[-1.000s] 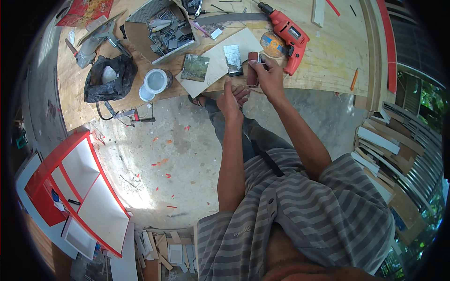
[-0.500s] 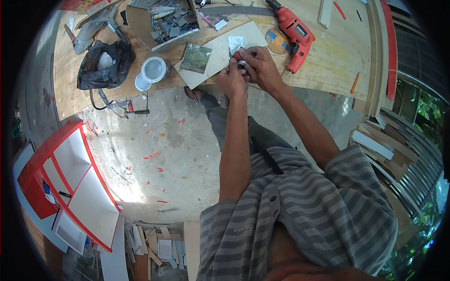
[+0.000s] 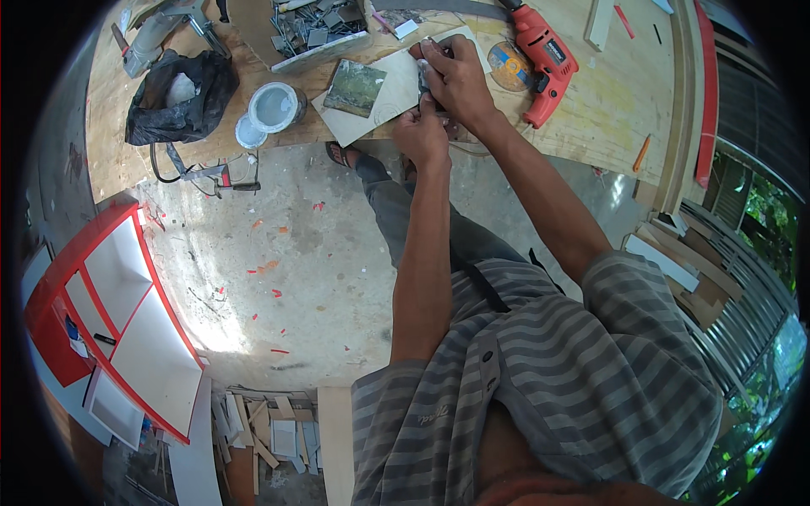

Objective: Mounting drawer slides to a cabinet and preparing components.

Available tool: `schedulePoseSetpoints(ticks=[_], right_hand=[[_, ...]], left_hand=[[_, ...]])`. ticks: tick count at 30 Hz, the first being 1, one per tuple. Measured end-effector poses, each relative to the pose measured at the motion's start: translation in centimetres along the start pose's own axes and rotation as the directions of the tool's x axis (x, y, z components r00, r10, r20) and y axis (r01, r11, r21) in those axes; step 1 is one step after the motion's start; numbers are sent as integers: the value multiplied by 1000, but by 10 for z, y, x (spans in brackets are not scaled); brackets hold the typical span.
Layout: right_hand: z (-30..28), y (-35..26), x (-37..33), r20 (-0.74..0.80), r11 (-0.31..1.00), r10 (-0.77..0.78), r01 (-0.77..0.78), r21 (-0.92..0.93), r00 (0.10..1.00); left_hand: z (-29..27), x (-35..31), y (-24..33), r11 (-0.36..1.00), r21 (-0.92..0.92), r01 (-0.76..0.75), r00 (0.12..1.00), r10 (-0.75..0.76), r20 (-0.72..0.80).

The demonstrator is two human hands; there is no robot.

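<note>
My left hand (image 3: 422, 139) is closed, fingertips pinched, at the near edge of a pale flat board (image 3: 392, 69) on the workbench. Just beyond it, my right hand (image 3: 460, 88) is closed too, its fingers bent over the board. A small dark and greyish thing between the two hands is mostly hidden by the fingers, and I cannot make out its kind. On the board, left of my hands, lies a square plate (image 3: 354, 87) stained green and brown. An orange cutting disc (image 3: 511, 67) lies right of my right hand, beside a red power drill (image 3: 546, 63).
Left of the board stand an open tub of greyish stuff (image 3: 277, 107) with its lid (image 3: 250, 132), and a black plastic bag (image 3: 177, 105). A box of metal pieces (image 3: 323, 59) sits behind. A red and white cabinet (image 3: 126, 295) stands on the floor at left.
My right hand has moved away from me and up the board, over the silvery patch seen there before. My left hand stays near the board's edge. The whole view has shifted slightly.
</note>
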State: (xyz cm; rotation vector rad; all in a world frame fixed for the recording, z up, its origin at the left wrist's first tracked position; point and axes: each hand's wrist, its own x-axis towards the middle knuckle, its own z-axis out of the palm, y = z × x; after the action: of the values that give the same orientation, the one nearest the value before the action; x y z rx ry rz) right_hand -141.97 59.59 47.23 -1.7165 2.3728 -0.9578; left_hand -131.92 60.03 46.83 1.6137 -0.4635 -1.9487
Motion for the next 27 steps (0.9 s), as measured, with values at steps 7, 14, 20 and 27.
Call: schedulePoseSetpoints(ticks=[7,14,20,27], right_hand=[[-9,1,-37,39,1000,-14,13,5,999],[-14,-15,-58,41,991,66,-70,113,997],[-7,-2,-9,-81,988,111,-119,-97,990],[-4,-1,-5,-34,995,86,-87,-49,996]], left_hand=[[-8,4,-7,984,146,-104,994,107,-17],[-9,5,-2,995,77,-56,998,58,-18],[-4,0,0,999,52,-1,1000,0,22],[-1,1,-1,998,63,-8,999,6,37]])
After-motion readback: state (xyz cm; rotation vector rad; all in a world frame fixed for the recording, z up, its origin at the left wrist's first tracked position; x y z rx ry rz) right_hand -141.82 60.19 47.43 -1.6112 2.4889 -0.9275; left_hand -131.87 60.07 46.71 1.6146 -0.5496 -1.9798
